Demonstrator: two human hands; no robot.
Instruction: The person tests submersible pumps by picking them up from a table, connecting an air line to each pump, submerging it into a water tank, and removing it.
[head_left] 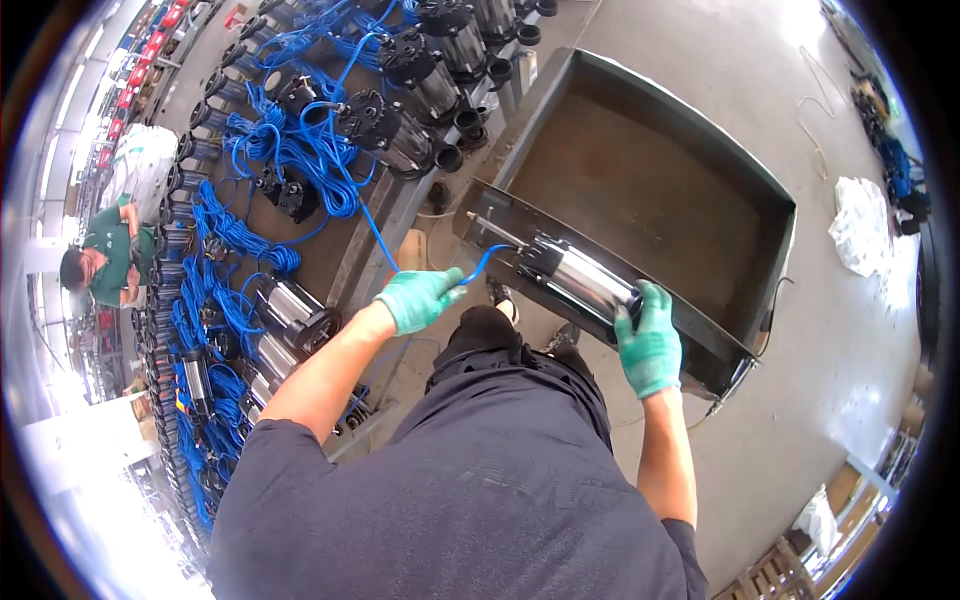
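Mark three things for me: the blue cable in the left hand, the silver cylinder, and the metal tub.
Blue cable (484,262): head view, the stretch just past the left hand (418,299).
Silver cylinder (590,277): head view, middle of its shiny side.
Metal tub (700,128): head view, its upper-right inner wall.

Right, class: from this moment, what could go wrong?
The shiny silver metal cylinder lies along a dark metal ledge; it might roll or slip off if the green-gloved right hand at its end moves away. The thin blue cable runs from the cylinder through the grip of the green-gloved left hand toward heaped blue cable coils, so it could perhaps snag or tug the cylinder.
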